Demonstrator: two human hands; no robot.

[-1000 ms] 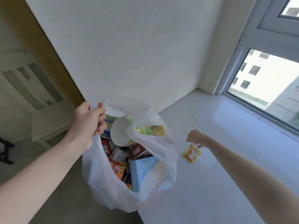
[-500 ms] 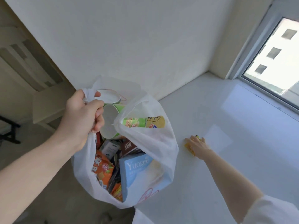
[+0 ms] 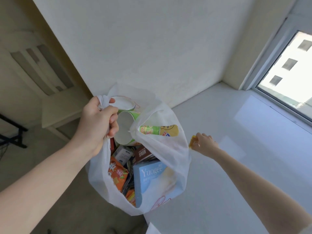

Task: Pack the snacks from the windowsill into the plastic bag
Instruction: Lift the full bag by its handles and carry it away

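Note:
My left hand (image 3: 98,125) grips one handle of a white plastic bag (image 3: 172,149) and holds it up beside the windowsill's edge. The bag gapes open and is packed with snacks: green cup noodles (image 3: 125,130), a blue Yuogee box (image 3: 152,178), an orange packet (image 3: 118,174), a brown box (image 3: 143,153). My right hand (image 3: 204,143) is lifted just off the white windowsill (image 3: 244,166), right beside the bag's rim, pinching a small yellow snack packet (image 3: 193,141). Most of the packet is hidden by my fingers.
A white wall (image 3: 152,48) rises behind the bag. The window (image 3: 290,73) runs along the sill's right side. Left of the wall there is a lower floor with a pale bench (image 3: 57,114) and a black stand (image 3: 11,134).
My right hand closed on the yellow packet lying on the sill, lifted it and carried it left to the bag's rim. My left hand kept holding the bag handle.

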